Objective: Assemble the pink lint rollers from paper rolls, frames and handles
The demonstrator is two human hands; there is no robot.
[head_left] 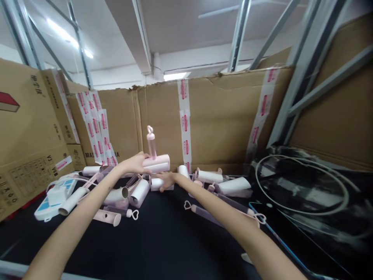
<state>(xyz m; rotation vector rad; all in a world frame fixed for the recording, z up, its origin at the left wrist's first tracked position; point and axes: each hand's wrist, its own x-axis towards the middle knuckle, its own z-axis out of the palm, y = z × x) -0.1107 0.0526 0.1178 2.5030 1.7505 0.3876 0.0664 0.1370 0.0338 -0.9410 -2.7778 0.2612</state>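
Observation:
My left hand (135,162) is wrapped round the pale pink head of a lint roller (157,163), raised in front of the cardboard wall. Its see-through pink handle (152,146) points straight up and ends in a heart-shaped loop. Just below, my right hand (166,181) reaches down with fingers spread over a white roll (156,184); whether it grips the roll I cannot tell. Around both hands lie more white rolls (140,191) in pinkish covers. Loose handles with heart loops, such as one purple-tinted handle (118,211), are scattered among them on the black surface (163,237).
Taped cardboard (215,120) rises behind the pile. A white power strip (55,198) with a plug lies at the left. To the right are a coiled pale cable (303,212) on dark plastic and a blue-edged black panel (294,233). Metal shelf posts (294,93) flank the space.

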